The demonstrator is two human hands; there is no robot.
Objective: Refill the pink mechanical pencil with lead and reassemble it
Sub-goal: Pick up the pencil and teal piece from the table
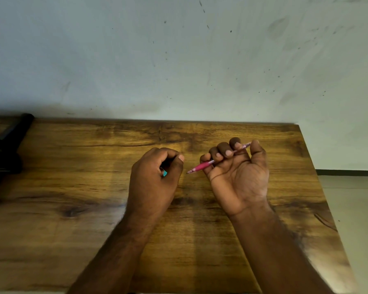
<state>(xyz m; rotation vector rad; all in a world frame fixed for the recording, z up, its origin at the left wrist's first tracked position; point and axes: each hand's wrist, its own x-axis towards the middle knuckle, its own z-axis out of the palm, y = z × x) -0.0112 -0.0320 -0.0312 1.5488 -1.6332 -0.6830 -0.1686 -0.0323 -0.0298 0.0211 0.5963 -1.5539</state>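
My right hand [239, 177] is palm up over the wooden table [72, 187], its fingers curled round the pink mechanical pencil [202, 166]. The pencil lies slanted, its tip pointing down-left toward my left hand, its rear end sticking out past the thumb at the upper right. My left hand [155, 179] is closed in a fist just left of the pencil tip. A small teal object [164, 172] shows inside that fist; most of it is hidden by the fingers.
A grey wall stands right behind the table's far edge. A black object [11, 141] lies at the table's far left. The table's right edge runs diagonally at the right, with floor beyond it.
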